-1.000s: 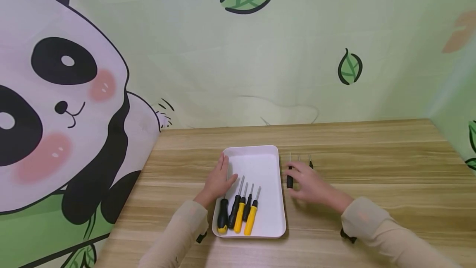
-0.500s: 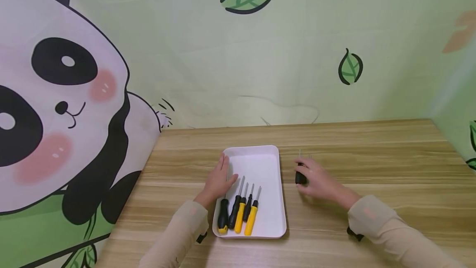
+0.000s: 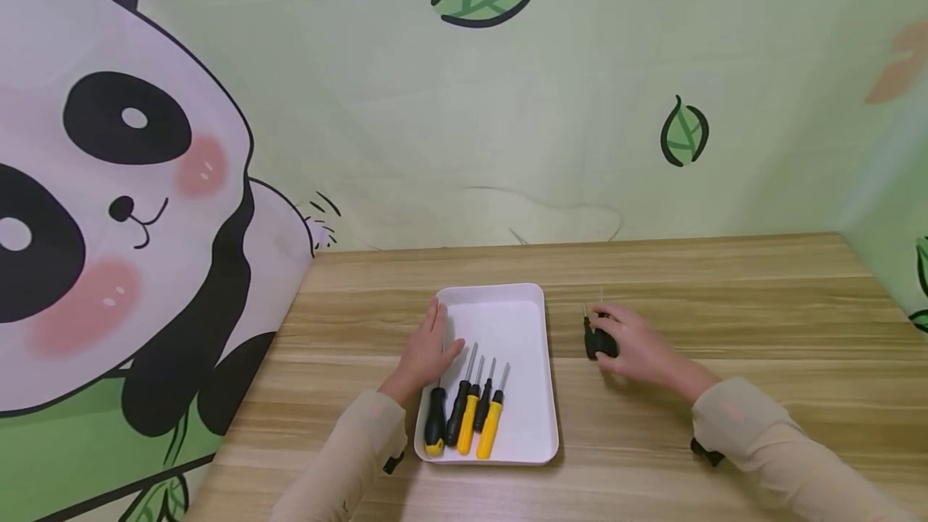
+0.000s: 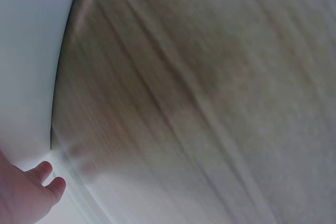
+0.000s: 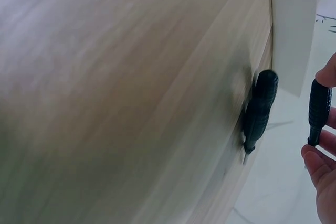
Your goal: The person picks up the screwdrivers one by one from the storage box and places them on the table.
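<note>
A white tray (image 3: 500,319) sits on the wooden table, with several black and yellow screwdrivers (image 3: 489,429) side by side in its near half. My left hand (image 3: 422,351) rests on the tray's left rim, fingers straight and thumb spread over the inside. To the right of the tray my right hand (image 3: 640,347) pinches a black-handled screwdriver (image 5: 319,109) between thumb and fingers, its thin shaft pointing away from me. Just left of that hand, another black screwdriver (image 5: 258,111) lies on the table.
Wood-grain table (image 3: 761,329) surrounds the tray. Behind it hangs a pale green wall cloth (image 3: 580,103) with leaf drawings, and a large panda print (image 3: 145,184) covers the left side. Dark straps show at both cuffs.
My right hand has shifted right along the table, away from the tray. A black screwdriver that was mostly covered by it now shows on its left. The left hand and tray stay put.
</note>
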`<state>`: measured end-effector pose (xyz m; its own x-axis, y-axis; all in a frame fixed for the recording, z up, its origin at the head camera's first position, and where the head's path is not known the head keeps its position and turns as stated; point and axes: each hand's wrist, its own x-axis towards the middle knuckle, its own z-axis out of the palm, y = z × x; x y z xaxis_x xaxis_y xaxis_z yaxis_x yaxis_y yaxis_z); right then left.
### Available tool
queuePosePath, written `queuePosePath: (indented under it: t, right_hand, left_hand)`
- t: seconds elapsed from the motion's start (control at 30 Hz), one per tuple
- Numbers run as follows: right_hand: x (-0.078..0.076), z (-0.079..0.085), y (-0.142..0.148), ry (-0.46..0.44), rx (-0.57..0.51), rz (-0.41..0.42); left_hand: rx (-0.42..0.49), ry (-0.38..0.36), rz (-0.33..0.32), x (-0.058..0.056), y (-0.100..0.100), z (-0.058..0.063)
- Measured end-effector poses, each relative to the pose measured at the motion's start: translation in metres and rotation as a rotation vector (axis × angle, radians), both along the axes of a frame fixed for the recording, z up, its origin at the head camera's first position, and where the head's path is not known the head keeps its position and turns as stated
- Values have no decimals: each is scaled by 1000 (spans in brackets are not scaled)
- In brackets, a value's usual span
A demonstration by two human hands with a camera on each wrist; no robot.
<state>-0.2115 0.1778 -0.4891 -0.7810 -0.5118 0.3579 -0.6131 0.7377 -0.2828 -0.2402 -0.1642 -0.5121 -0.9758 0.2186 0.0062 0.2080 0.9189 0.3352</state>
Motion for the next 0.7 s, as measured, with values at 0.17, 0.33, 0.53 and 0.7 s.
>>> queuePosePath:
  t: [0.17,0.33,0.53,0.7]
  right_hand:
    - [-1,0,8,-29,18,-20]
    - [-3,-1,15,-59,38,-34]
    - [-5,-3,24,-71,64,-33]
    - [-7,-5,30,-87,89,-25]
  left_hand:
    - [-3,1,0,0,0,0]
    - [-13,4,0,0,0,0]
    - [-20,-5,1,1,1,1]
    - [-31,-1,-1,1,1,2]
